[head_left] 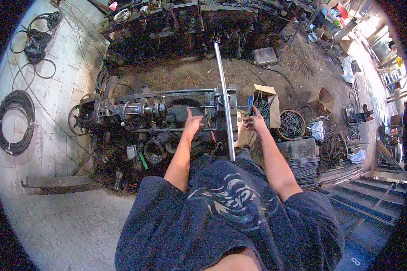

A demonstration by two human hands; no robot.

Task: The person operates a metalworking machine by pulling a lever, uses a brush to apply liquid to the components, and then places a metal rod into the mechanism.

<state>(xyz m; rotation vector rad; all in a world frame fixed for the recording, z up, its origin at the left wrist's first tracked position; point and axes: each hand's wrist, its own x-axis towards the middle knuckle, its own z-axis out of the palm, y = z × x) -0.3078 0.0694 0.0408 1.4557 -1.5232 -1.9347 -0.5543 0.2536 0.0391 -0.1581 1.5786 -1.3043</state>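
Note:
My left hand [193,123] is over the machine bed with its fingers apart, its index fingertip close to a thin metal rod [203,107]. The rod runs sideways through the machine's carriage [220,101]. Beyond the carriage, my right hand [256,123] has its index finger stretched toward the rod's right end and its other fingers spread; whether either fingertip touches the rod is unclear. A long shiny bar [224,86] lies lengthwise across the carriage, between my hands. The machine's spindle head [140,109] is at the left.
An open carton of dark rods [275,112] and a round basket of metal pieces [291,123] are right of the machine. Stacked rods [304,170] lie nearer me. Coiled cable [14,123] rests far left; a cluttered bench [176,20] spans the back.

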